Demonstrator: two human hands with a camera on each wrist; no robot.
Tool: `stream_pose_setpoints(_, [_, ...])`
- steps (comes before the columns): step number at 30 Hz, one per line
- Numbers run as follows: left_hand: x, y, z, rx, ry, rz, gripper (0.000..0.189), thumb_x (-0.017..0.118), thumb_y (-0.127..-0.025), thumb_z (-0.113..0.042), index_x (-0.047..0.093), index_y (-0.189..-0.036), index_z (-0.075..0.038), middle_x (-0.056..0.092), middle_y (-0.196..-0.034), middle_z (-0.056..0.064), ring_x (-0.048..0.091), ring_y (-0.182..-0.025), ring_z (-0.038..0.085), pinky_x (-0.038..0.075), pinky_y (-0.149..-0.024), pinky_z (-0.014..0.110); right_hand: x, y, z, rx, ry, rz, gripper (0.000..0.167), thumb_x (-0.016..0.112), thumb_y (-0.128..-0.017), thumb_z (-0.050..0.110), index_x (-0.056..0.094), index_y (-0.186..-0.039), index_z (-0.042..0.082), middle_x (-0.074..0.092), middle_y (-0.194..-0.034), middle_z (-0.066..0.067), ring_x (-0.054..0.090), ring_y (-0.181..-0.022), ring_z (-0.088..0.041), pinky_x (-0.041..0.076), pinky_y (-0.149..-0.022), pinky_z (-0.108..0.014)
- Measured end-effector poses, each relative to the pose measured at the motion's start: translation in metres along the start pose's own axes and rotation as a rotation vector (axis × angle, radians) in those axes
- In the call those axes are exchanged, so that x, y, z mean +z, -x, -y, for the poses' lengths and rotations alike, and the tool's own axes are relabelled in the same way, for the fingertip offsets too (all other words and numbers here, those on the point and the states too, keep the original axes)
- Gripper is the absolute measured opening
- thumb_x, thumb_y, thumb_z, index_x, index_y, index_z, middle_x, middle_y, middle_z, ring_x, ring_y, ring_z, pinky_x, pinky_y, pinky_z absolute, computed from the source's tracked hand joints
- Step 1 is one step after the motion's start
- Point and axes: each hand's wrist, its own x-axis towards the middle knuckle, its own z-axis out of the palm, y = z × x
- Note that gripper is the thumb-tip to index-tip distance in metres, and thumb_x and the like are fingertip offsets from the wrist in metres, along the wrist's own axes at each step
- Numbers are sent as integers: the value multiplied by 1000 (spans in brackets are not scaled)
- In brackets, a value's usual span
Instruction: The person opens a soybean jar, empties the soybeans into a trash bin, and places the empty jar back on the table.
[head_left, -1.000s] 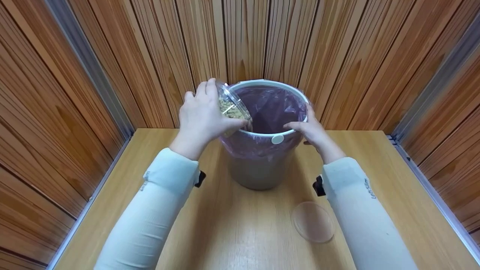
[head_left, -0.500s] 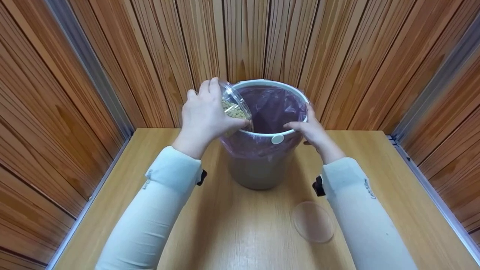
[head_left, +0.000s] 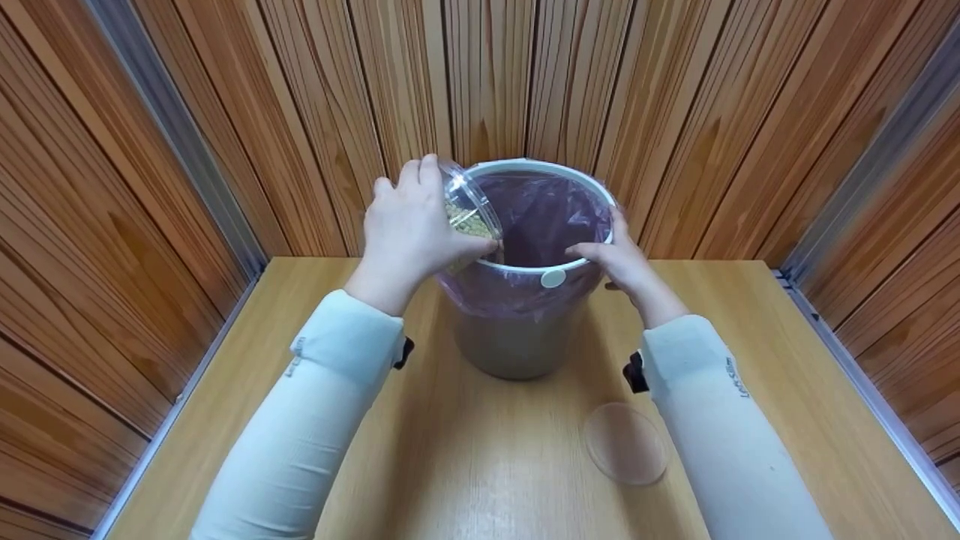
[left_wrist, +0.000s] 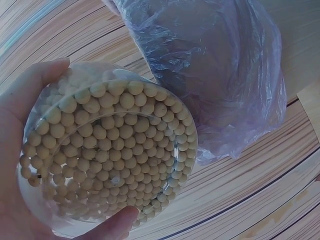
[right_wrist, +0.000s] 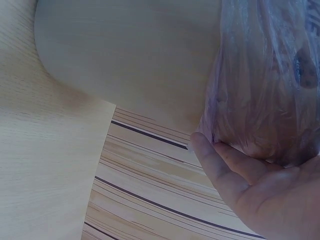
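Observation:
My left hand (head_left: 409, 229) grips a clear round plastic jar (head_left: 474, 193), tipped toward the bin with its mouth end over the left part of the rim. Inside the jar lie many small beige balls (left_wrist: 125, 145), seen through the clear base in the left wrist view. The grey bin (head_left: 514, 346) stands upright, lined with a thin purple bag (head_left: 551, 206) folded over its edge and held by a white ring (head_left: 517, 268). On the right side my right hand (head_left: 630, 266) holds the rim, thumb inside and fingers outside against the bag. The bin's bottom is hidden.
A clear round lid (head_left: 626, 444) lies flat on the wooden table (head_left: 480, 465), in front of the bin near the right forearm. Wood-panelled walls (head_left: 487, 82) enclose the table at the back and on both sides, with metal strips at the corners.
The left hand has shifted slightly right with the jar, and the balls have moved a little inside it. The right hand, bin and lid have stayed in place.

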Motion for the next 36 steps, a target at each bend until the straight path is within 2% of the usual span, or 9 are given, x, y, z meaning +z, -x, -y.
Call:
stream_pose_setpoints(8, [-3, -4, -5, 8, -35, 27, 126, 75, -61, -76, 26, -153, -6, 43, -148, 14, 47, -121, 41, 53, -93, 49, 1, 1, 0, -2, -9, -8, 105, 64, -89, 31, -15, -158, 25, -2, -166, -21, 11, -149, -46, 29, -111, -68])
stream_pose_setpoints(27, [-6, -6, -8, 13, -45, 34, 120, 76, -61, -73, 30, -150, -6, 45, -145, 13, 48, -119, 41, 54, -90, 49, 0, 3, 2, -4, -3, -2, 104, 63, -89, 33, -15, -158, 23, -2, -166, -19, 13, -149, -46, 30, -111, -67])
stream_pose_setpoints(36, [-5, -6, -10, 20, -64, 42, 123, 75, -61, -73, 28, -152, -4, 44, -145, 15, 47, -121, 43, 55, -90, 50, 1, 3, 0, -2, -1, -2, 104, 63, -89, 33, -15, -158, 23, -1, -165, -20, 14, -148, -46, 30, -111, -67])
